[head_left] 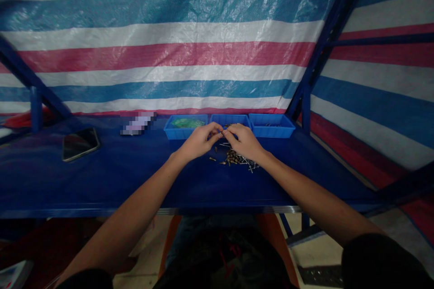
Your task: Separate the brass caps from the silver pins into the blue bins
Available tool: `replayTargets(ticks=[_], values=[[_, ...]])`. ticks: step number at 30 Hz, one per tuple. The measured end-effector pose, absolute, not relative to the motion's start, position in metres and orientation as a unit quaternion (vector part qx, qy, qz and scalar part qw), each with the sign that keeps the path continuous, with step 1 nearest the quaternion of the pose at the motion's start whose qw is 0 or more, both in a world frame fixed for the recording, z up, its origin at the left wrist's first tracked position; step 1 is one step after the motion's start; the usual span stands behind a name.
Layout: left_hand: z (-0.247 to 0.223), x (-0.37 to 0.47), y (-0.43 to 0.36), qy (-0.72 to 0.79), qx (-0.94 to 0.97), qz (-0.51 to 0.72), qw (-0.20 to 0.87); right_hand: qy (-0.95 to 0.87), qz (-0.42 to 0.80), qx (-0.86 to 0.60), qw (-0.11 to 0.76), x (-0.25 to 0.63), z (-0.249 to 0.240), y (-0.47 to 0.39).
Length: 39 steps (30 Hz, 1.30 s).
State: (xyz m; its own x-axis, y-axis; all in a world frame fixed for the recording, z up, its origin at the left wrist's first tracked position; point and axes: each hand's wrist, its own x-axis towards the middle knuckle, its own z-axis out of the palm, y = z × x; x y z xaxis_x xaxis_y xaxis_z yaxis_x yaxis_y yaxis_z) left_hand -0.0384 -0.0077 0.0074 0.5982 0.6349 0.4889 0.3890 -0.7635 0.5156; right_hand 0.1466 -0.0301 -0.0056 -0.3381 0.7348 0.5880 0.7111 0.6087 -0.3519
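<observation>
My left hand [202, 140] and my right hand [243, 139] meet above the blue table, just in front of the bins. Thumb and fingers of each are pinched together, and the fingertips nearly touch. Whatever small piece they hold is too tiny to make out. Below and beside my right hand lies a pile of small brass-coloured and silvery metal parts [237, 159], some with thin pins. A few loose brass-coloured pieces [212, 159] lie left of the pile. My right hand and wrist hide part of the pile.
Behind my hands stand a left blue bin [183, 133] holding a green bag [188, 123], a middle bin [214, 120] with small parts, and a right bin [274, 132] with a few pieces. A phone [80, 144] lies left on the table [135, 180]. Striped sheeting [169, 58] hangs behind.
</observation>
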Motion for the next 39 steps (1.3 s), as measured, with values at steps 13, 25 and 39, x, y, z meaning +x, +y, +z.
replayTargets(ticks=[13, 25, 39], values=[[0.010, -0.040, -0.006, 0.324, 0.866, 0.318, 0.209, -0.780, -0.049, -0.426, 0.455, 0.147, 0.003, -0.042], [-0.002, -0.057, 0.005, 0.294, 0.941, 0.094, 0.137, -0.683, -0.141, -0.562, 0.444, 0.189, 0.010, -0.018], [0.008, -0.046, 0.001, 0.292, 0.886, 0.255, 0.255, -0.839, -0.023, -0.405, 0.364, 0.145, 0.000, -0.042]])
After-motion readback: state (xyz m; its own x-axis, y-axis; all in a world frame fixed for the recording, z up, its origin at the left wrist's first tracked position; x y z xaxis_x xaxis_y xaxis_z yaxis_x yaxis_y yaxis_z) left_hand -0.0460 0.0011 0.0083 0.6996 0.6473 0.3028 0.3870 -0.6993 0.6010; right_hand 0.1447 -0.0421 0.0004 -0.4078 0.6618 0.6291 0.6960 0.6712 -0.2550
